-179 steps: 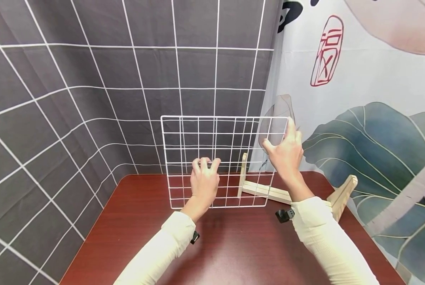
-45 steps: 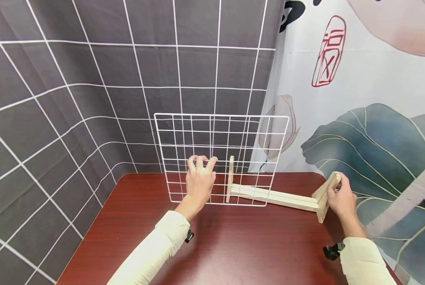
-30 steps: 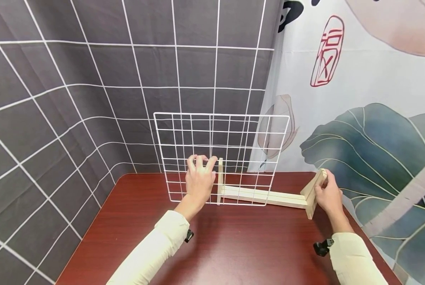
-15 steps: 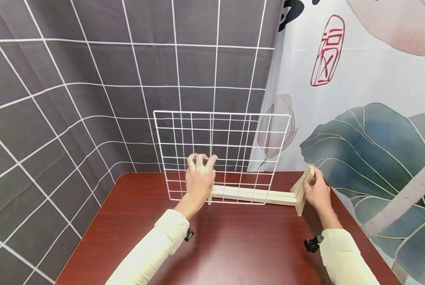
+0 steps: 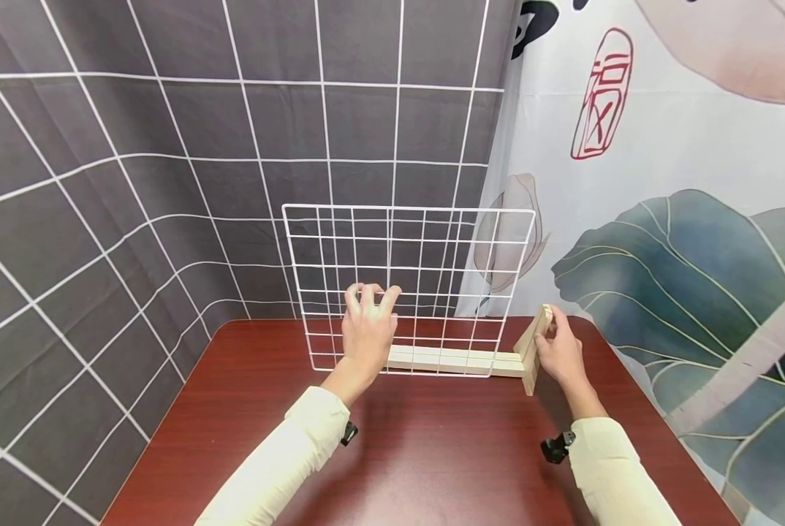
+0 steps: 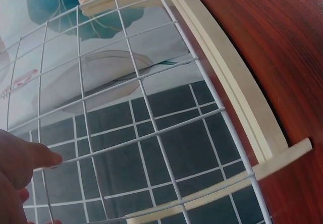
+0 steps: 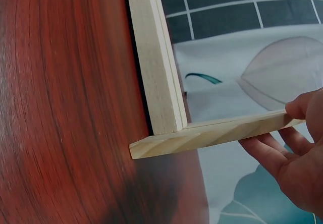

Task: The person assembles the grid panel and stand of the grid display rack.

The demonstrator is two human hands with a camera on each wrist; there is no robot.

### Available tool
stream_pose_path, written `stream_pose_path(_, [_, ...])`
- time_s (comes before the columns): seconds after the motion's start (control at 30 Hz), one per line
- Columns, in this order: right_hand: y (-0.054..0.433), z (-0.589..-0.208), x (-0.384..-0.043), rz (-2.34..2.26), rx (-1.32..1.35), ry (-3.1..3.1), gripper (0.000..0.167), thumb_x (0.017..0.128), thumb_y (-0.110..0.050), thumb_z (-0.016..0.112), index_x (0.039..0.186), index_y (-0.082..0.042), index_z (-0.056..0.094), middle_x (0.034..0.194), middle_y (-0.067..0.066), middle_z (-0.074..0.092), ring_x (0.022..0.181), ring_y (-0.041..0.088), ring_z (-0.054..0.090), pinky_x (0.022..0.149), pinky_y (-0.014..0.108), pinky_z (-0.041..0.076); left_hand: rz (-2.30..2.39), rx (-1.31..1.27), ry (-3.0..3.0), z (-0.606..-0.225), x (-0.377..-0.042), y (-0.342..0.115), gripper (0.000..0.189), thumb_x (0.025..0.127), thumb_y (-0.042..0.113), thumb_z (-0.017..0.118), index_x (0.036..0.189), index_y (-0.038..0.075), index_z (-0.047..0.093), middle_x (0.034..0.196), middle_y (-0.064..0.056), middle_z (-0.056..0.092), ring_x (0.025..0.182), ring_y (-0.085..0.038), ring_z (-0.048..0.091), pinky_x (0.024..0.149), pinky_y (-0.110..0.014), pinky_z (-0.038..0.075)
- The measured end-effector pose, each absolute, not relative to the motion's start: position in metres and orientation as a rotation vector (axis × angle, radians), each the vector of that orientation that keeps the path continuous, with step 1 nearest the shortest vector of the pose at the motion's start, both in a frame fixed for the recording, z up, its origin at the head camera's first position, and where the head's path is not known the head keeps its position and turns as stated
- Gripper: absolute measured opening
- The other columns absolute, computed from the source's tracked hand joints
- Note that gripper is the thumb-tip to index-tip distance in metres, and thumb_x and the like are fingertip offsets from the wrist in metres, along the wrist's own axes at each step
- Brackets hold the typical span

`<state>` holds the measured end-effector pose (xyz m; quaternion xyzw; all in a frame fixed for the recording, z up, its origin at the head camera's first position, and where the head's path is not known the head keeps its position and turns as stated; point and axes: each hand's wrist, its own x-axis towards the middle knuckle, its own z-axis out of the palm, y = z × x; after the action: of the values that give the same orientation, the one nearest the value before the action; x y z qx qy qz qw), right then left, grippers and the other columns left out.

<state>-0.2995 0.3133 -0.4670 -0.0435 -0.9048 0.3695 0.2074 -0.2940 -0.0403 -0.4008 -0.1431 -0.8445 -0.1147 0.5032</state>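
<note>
1. The wire grid, white and rectangular, is held up over the middle of the table, its upper part showing against the dark cloth on the far side and, at its right, the white cloth.
2. The left hand is on the near side of the wire grid, left of its middle and below half its height. Its grip is clamped on the wires, with the fingers bent over them.
3. The wooden stand is on the table: a pale, grooved rail running left to right between two end pieces. Most of the rail shows through the lower wires of the wire grid; whether the two touch cannot be told.
4. The right hand is at the right end of the wooden stand. Its grip is clamped on the upper part of the right end piece, thumb on one face and fingers on the other.
5. That end piece is just right of the wire grid. The left end piece, hidden by the left hand in the head view, shows behind the wires in the left wrist view.
</note>
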Motion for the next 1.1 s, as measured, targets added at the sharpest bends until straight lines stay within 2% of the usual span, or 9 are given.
stream_pose_path(0.27, [0.298, -0.467, -0.305, 1.066, -0.067, -2.533, 0.061, 0.097, -0.003, 0.056, 0.153, -0.006, 0.033, 0.131, 0.037, 0.06, 0.115, 0.051, 0.065, 0.099, 0.062, 0.052, -0.283, -0.347, -2.055, -0.4, -0.293, -0.041, 0.051, 0.069, 0.009, 0.088, 0.114, 0.023, 0.066, 0.109, -0.007, 0.06, 0.112, -0.034, 0.054, 0.058, -0.036, 0.06])
stream_pose_path(0.33, [0.295, -0.467, -0.306, 1.079, -0.058, -2.537, 0.062, 0.097, -0.003, 0.055, 0.154, -0.005, 0.032, 0.131, 0.037, 0.059, 0.115, 0.052, 0.065, 0.099, 0.062, 0.052, -0.279, -0.347, -2.053, -0.4, -0.293, -0.041, 0.051, 0.069, 0.009, 0.088, 0.114, 0.023, 0.067, 0.109, -0.007, 0.061, 0.112, -0.035, 0.054, 0.062, -0.037, 0.061])
stream_pose_path(0.47, [0.289, -0.467, -0.309, 1.091, -0.04, -2.537, 0.062, 0.096, -0.003, 0.056, 0.154, -0.005, 0.033, 0.131, 0.038, 0.059, 0.116, 0.051, 0.064, 0.099, 0.06, 0.052, -0.269, -0.347, -2.06, -0.399, -0.292, -0.041, 0.052, 0.069, 0.011, 0.088, 0.114, 0.023, 0.066, 0.11, -0.008, 0.061, 0.111, -0.036, 0.054, 0.081, -0.043, 0.059])
stream_pose_path(0.5, [0.287, -0.467, -0.31, 1.094, -0.035, -2.535, 0.062, 0.096, -0.003, 0.056, 0.154, -0.005, 0.033, 0.131, 0.037, 0.06, 0.116, 0.051, 0.065, 0.099, 0.06, 0.053, -0.269, -0.346, -2.062, -0.399, -0.292, -0.041, 0.052, 0.069, 0.011, 0.088, 0.114, 0.023, 0.066, 0.11, -0.008, 0.061, 0.111, -0.036, 0.054, 0.081, -0.043, 0.058])
stream_pose_path(0.73, [0.273, -0.47, -0.313, 1.136, -0.01, -2.527, 0.063, 0.095, -0.002, 0.057, 0.153, -0.007, 0.034, 0.132, 0.037, 0.06, 0.118, 0.05, 0.064, 0.099, 0.058, 0.053, -0.294, -0.335, -2.065, -0.397, -0.291, -0.04, 0.051, 0.07, 0.009, 0.087, 0.114, 0.024, 0.066, 0.111, -0.007, 0.06, 0.113, -0.035, 0.054, 0.053, -0.033, 0.055])
stream_pose_path(1.1, [0.256, -0.472, -0.315, 1.131, 0.013, -2.515, 0.061, 0.096, -0.004, 0.059, 0.152, -0.008, 0.037, 0.127, 0.031, 0.064, 0.118, 0.046, 0.066, 0.101, 0.055, 0.053, -0.265, -0.321, -2.025, -0.398, -0.295, -0.04, 0.049, 0.068, 0.01, 0.087, 0.111, 0.024, 0.067, 0.107, -0.007, 0.062, 0.111, -0.034, 0.055, 0.054, -0.034, 0.058])
